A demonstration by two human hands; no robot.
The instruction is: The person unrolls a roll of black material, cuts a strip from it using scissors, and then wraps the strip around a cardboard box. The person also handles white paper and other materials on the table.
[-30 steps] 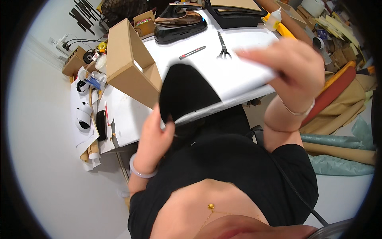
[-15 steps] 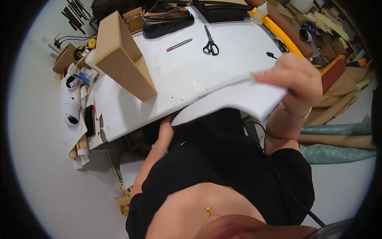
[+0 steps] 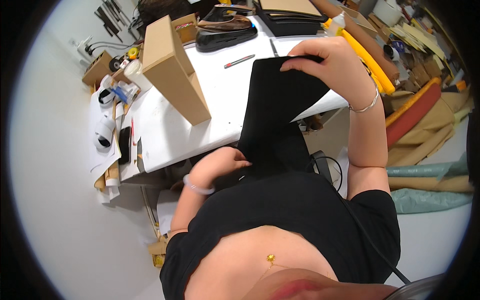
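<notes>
A black flexible sheet (image 3: 272, 92) stands raised over the table's near edge, its dark face showing. My right hand (image 3: 325, 60) pinches its upper edge between thumb and fingers. Down by the sheet's lower left edge, my left hand (image 3: 222, 165) is closed with its fingertips on the black material; the exact grip blends into my black top. Behind the sheet only a blade of the scissors (image 3: 273, 47) shows. To the left, a tall tan cardboard box (image 3: 172, 80) stands on the white table (image 3: 220, 95).
A red-and-grey pen (image 3: 239, 61) lies near a black-and-copper iron (image 3: 227, 32). Black trays (image 3: 290, 20) stand at the back. Paper rolls and a phone (image 3: 125, 145) crowd the left side. Rolled materials (image 3: 425, 171) and a yellow roll (image 3: 362, 57) are at right.
The sheet's visible face has gone from white to black as it was turned and raised. My right hand has moved up and left. The scissors are now mostly covered.
</notes>
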